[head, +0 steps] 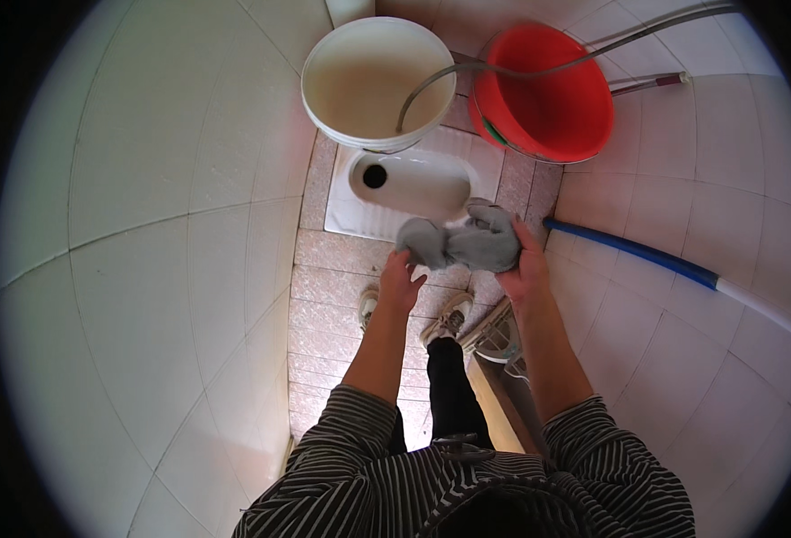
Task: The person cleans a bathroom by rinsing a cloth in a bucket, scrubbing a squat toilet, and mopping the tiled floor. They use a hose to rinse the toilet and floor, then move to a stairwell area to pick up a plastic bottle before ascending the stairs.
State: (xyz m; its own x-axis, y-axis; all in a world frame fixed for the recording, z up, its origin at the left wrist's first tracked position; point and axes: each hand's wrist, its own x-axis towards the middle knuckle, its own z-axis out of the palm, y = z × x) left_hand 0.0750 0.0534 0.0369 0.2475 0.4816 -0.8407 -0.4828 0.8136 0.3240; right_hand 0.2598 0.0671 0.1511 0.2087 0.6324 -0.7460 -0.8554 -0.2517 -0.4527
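Observation:
Both my hands hold a bunched grey cloth out in front of me, over the near edge of a white ceramic squat toilet. My left hand grips the rounded left end, with its thumb and fingertips at the lower edge. Around the right end, my right hand is closed, fingers along the far side. The cloth is pinched narrow near its middle, and a folded part sticks up at the upper right. Whether it is wet cannot be told.
Beyond the toilet stand a white bucket and a red bucket. A grey hose runs into the white one. A blue-and-white pole leans at the right tiled wall. A metal rack is beside my feet; tiled walls close in both sides.

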